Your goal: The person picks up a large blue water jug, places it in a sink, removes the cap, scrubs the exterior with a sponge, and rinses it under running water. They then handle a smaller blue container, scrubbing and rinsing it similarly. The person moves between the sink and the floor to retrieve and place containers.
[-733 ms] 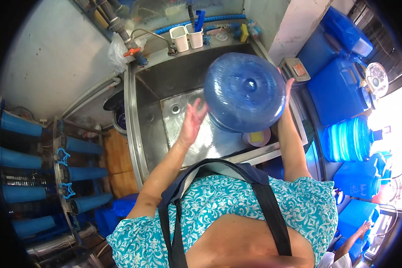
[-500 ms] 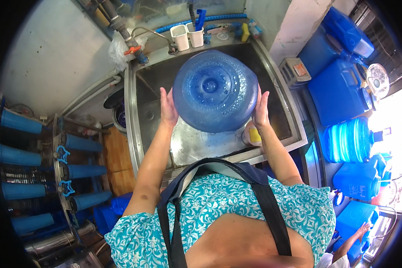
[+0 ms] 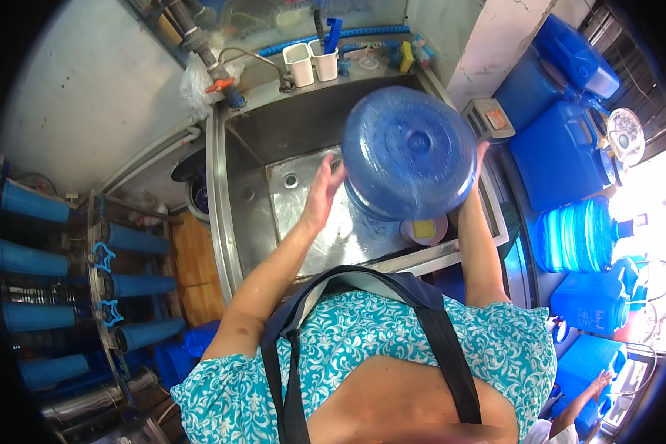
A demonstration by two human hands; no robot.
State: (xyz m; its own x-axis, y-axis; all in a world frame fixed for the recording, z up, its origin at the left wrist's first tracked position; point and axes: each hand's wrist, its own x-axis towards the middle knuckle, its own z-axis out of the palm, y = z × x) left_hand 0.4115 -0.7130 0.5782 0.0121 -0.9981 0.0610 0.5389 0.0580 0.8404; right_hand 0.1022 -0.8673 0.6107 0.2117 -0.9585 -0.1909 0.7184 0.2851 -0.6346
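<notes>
A large round blue water jug [image 3: 403, 159], wet and held bottom up, is over the right part of the metal sink [image 3: 255, 248]. My right hand [image 3: 479, 166] lies against its right side, with most of the fingers hidden behind it. On the other side my left hand [image 3: 323, 194] has its palm turned to the jug and its fingers stretched upward, the inner edge touching the jug's wall. The jug's neck is out of sight below its body. Close under the jug, near the sink's front edge, sits a round tub [image 3: 431, 231] with a yellow sponge [image 3: 422, 229].
Two white cups [image 3: 299, 64] with brushes stand on the back ledge, beside a tap with an orange handle [image 3: 219, 85]. Blue containers [image 3: 562, 152] line the right side. Blue filter tubes [image 3: 137, 285] fill a rack at left. Another person's hand [image 3: 598, 385] shows at lower right.
The jug has moved right across the sink, and both my hands have moved right with it. More of the sink floor, with its drain, and the sponge tub now show.
</notes>
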